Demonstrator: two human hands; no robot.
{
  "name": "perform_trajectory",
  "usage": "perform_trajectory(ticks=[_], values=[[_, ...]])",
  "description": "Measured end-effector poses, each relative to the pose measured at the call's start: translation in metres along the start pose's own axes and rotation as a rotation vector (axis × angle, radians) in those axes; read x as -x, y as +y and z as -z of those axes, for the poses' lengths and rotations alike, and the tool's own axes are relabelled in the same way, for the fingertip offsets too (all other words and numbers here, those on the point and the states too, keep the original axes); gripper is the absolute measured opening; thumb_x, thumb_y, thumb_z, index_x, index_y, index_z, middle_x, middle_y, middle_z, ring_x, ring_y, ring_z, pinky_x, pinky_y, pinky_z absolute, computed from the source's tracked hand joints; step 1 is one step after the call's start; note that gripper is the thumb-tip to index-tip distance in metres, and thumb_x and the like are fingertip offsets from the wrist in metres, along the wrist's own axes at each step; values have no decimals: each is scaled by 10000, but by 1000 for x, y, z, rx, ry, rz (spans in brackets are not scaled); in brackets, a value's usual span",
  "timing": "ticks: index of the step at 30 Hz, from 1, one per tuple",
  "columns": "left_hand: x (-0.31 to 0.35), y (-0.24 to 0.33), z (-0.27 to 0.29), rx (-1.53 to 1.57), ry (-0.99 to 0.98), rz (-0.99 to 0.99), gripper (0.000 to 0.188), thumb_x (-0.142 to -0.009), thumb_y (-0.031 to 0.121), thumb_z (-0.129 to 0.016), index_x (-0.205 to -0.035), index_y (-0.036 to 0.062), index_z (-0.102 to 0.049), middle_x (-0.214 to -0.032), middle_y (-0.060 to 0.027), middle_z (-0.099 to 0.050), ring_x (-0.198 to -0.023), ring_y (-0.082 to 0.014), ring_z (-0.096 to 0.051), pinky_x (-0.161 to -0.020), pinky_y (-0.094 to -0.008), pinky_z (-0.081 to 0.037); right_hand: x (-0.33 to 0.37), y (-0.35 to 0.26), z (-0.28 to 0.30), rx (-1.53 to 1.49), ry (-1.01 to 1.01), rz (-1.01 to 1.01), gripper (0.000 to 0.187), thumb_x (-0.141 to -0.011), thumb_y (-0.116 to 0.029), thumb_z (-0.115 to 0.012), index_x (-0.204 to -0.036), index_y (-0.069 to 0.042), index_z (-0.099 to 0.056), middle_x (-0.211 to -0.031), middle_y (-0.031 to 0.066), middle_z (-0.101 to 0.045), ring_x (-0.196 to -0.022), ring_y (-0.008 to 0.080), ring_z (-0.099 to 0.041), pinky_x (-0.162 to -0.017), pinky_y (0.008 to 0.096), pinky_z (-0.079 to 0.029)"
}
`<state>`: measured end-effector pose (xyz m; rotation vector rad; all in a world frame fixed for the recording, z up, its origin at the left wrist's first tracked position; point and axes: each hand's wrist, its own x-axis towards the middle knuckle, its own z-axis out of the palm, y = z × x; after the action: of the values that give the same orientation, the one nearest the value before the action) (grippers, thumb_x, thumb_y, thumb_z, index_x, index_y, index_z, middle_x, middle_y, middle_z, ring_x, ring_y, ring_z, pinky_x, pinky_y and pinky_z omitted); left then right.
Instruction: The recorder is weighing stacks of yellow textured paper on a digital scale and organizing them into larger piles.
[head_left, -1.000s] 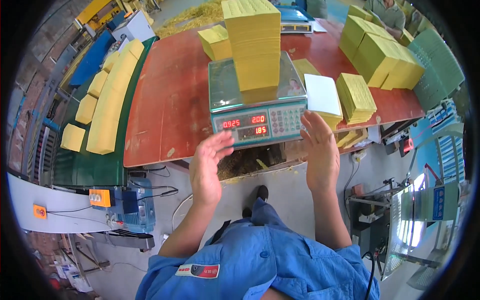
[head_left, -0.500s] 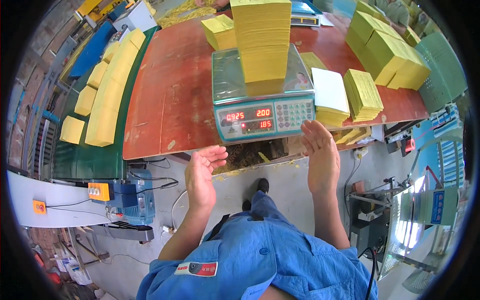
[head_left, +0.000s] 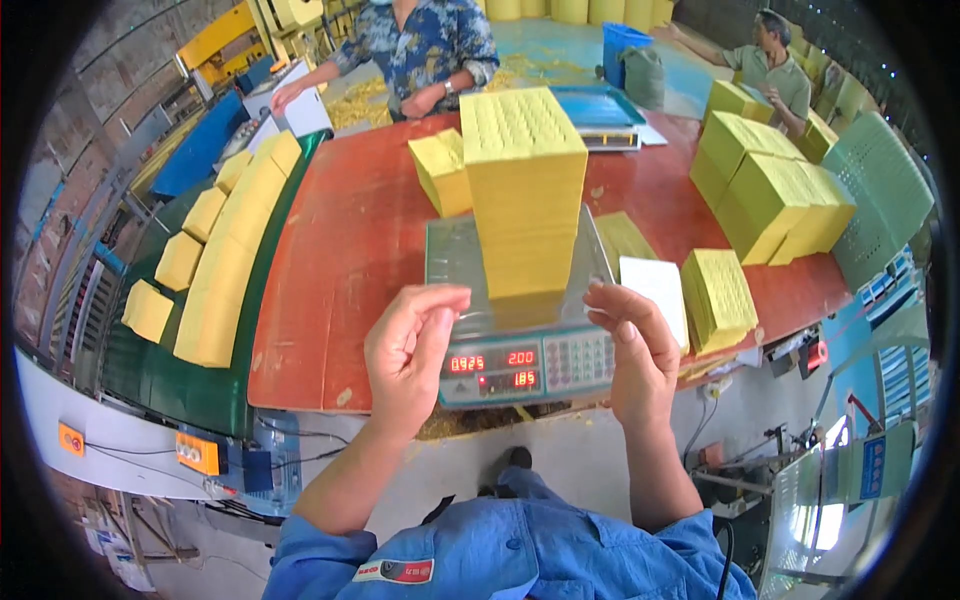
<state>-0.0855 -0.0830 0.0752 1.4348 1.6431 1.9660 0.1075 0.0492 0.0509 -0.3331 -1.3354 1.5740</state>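
Note:
A tall stack of yellow paper [head_left: 525,220] stands upright on the metal pan of a digital scale [head_left: 455,255] with red lit digits. My left hand [head_left: 408,345] is raised over the scale's near left corner, fingers curved and thumb apart, holding nothing. On the other side, my right hand [head_left: 640,350] is also open and bare, above the near right corner by the keypad. Both palms face inward, with the paper stack beyond and between them; neither hand touches it. Right of the scale lie a white sheet [head_left: 655,295] and a shorter yellow paper stack [head_left: 720,300].
The red table [head_left: 335,260] also carries large yellow stacks [head_left: 770,190] at far right and a smaller one [head_left: 440,170] behind the scale. Yellow blocks line a green conveyor belt [head_left: 130,375] at left. One person [head_left: 425,50] stands across the table; another [head_left: 785,80] is at far right.
Both my hands have moved forward and inward, from in front of the table to over the scale's near edge. The view has tilted up, showing more of the people beyond.

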Motion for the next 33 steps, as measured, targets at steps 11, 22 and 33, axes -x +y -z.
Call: perform_trajectory(ticks=[11, 22, 33], values=[[-148, -7, -19, -539, -127, -412, 278, -813, 10, -735, -1086, -10, -683, -1207, -137, -663, -1094, -267, -647, -924, -350, -509, -152, -10, -17, 578, -102, 440, 296, -841, 53, -656, -1132, -2, -647, -1221, 110, -645, -1015, 172, -656, -861, 294, -534], [-167, -20, -15, -524, -222, -356, 176, -840, -3, -703, -1015, -15, -701, -1109, -118, -694, -990, -214, -678, -781, -313, -554, -137, 10, 4, 436, 13, 293, 266, -889, 23, -618, -1151, -6, -654, -1215, 116, -656, -1128, 201, -615, -926, 327, -507], [-174, -23, -14, -533, -164, -533, 52, -867, -26, -659, -918, -22, -669, -906, -124, -703, -837, -254, -690, -730, -328, -537, -96, -3, -16, 392, 64, 294, 278, -940, 7, -581, -1216, 7, -616, -1249, 99, -629, -1151, 173, -590, -952, 305, -483]])
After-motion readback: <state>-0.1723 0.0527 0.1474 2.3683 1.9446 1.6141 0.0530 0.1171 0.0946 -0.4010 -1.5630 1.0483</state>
